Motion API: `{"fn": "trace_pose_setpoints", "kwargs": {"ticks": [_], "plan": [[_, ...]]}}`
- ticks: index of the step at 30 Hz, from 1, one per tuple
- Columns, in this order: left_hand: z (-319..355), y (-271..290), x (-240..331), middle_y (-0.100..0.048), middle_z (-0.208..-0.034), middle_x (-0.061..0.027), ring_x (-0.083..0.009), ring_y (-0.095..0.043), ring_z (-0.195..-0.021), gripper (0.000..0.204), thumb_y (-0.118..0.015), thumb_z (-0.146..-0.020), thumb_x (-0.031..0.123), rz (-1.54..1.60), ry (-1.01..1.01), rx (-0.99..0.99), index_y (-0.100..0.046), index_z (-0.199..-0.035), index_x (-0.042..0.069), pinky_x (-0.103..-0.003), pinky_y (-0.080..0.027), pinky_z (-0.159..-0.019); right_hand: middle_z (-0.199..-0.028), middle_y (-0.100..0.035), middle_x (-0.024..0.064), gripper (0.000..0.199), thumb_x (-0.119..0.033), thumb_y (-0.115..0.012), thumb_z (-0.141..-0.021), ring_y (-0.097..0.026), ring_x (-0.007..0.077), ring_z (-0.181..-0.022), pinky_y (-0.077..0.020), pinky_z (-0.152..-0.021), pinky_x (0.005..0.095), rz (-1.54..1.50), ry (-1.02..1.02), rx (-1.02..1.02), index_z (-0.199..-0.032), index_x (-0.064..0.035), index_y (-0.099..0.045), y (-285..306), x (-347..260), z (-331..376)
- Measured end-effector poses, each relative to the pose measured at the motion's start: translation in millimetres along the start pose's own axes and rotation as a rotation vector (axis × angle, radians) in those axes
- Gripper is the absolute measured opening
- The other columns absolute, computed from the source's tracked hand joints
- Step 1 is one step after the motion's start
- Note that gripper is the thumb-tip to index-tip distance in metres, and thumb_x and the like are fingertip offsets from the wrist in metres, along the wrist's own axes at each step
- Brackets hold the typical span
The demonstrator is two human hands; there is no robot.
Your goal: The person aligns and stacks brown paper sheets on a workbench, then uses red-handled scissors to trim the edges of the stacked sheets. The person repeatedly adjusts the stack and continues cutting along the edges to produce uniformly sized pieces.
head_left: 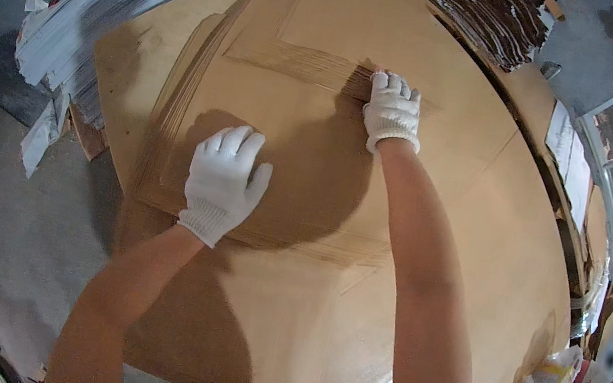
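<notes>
A stack of large brown cardboard sheets point(294, 124) lies in front of me, its layered edges stepped at the left and far side. My left hand point(227, 177), in a white knitted glove, rests on the top sheet with fingers stretched and thumb apart; it is open. Farther away and to the right, my right hand point(394, 111) wears a matching glove. Its fingers are bent and close together over the layered far edge of the sheets. How much cardboard lies under those fingertips is hidden.
At the far left is a pile of pale grey sheets point(100, 16). A dark brown stack with wavy edges point(489, 18) lies at the far right. Clear plastic wrapping point(557, 375) sits at the near right. Grey floor point(30, 225) shows on the left.
</notes>
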State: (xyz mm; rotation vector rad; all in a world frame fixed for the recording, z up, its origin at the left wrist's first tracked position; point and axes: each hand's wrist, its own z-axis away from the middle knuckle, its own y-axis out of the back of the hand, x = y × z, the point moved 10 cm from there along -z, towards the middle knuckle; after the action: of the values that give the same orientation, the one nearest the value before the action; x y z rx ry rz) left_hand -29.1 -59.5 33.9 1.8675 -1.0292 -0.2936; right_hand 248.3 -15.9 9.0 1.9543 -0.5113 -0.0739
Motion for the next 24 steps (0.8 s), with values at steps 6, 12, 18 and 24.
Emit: {"fn": "trace_pose_setpoints", "kwargs": {"ticks": [6,12,18,24], "plan": [[0.1,-1.7,-4.1,-0.061,-0.124,-0.0140,-0.0342,-0.056,-0.118,0.040,-0.069,-0.086,0.021,-0.042,0.011,-0.010,-0.061,-0.122,0.007,-0.046,-0.044,-0.098,-0.118,-0.067,0.0175,0.024,-0.011,-0.060,-0.091,-0.064,0.0320,-0.115,-0.0507,-0.099,0.0442,-0.214,-0.004,-0.215,-0.114,-0.0114,-0.064,-16.6,1.6,-20.4],[-2.0,-2.3,1.0,-0.061,-0.125,-0.0144,-0.0343,-0.057,-0.118,0.039,-0.068,-0.086,0.022,-0.023,0.022,-0.039,-0.062,-0.121,0.007,-0.045,-0.044,-0.099,-0.117,-0.069,0.0207,0.040,-0.034,-0.046,-0.096,-0.063,0.0402,-0.113,-0.0506,-0.095,0.0494,-0.445,-0.322,-0.447,-0.110,-0.0043,-0.069,-4.5,42.6,-9.2],[11.4,2.9,-14.3,-0.061,-0.124,-0.0175,-0.0370,-0.057,-0.116,0.037,-0.062,-0.087,0.016,0.045,0.033,0.076,-0.059,-0.122,0.004,-0.047,-0.045,-0.100,-0.106,-0.071,0.0200,0.029,-0.031,-0.052,-0.094,-0.067,0.0399,-0.104,-0.0535,-0.086,0.0486,-0.215,-0.035,-0.445,-0.107,-0.0118,-0.070,38.1,81.9,78.7],[24.3,-4.1,-58.2,-0.061,-0.123,-0.0210,-0.0391,-0.059,-0.114,0.030,-0.053,-0.096,0.016,0.396,0.238,0.219,-0.059,-0.121,0.002,-0.045,-0.046,-0.101,-0.094,-0.071,0.0150,0.016,-0.016,-0.058,-0.090,-0.070,0.0355,-0.089,-0.0562,-0.078,0.0449,-0.169,0.144,-0.388,-0.104,-0.0110,-0.065,77.8,139.1,249.2]]}}
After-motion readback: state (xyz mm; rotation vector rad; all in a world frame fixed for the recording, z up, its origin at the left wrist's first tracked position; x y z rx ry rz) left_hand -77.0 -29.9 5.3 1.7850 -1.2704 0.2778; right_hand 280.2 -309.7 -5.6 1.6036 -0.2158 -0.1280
